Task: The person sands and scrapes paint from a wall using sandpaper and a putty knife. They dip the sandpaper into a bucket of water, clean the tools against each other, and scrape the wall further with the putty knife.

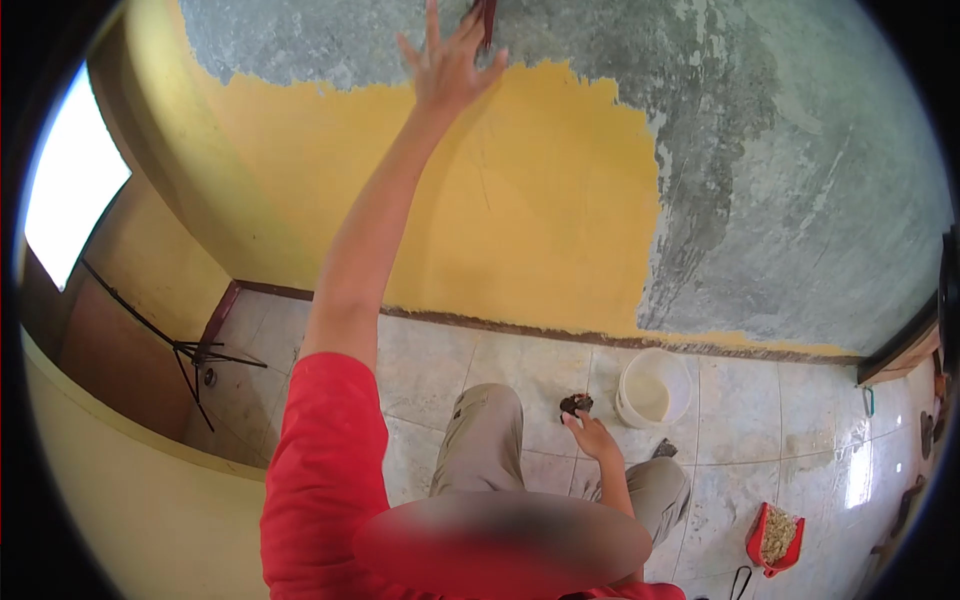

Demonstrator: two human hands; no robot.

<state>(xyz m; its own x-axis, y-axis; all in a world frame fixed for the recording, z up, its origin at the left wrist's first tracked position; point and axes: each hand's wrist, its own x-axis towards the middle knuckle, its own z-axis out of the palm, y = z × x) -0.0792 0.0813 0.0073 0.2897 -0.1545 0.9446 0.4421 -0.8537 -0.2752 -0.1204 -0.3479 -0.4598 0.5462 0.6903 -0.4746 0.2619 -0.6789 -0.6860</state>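
Observation:
My left hand [450, 75] is raised high against the wall with its fingers spread. Beside its fingertips, at the top edge of the view, is a narrow dark red thing [489, 20]; I cannot tell its kind or whether the hand touches it. Low over the floor, my right hand [594, 438] has its fingers on a small, dark, lumpy thing [576, 404] whose kind I cannot make out. The wall shows smooth yellow paint [540, 200] with a ragged border against bare grey plaster [800, 180].
A white bucket [622, 400] stands on the tiled floor [735, 400] right of my right hand. Farther right lies a red dustpan [760, 545] holding pale debris. A black tripod-like stand [195, 352] is at the left, near a bright opening [75, 180].

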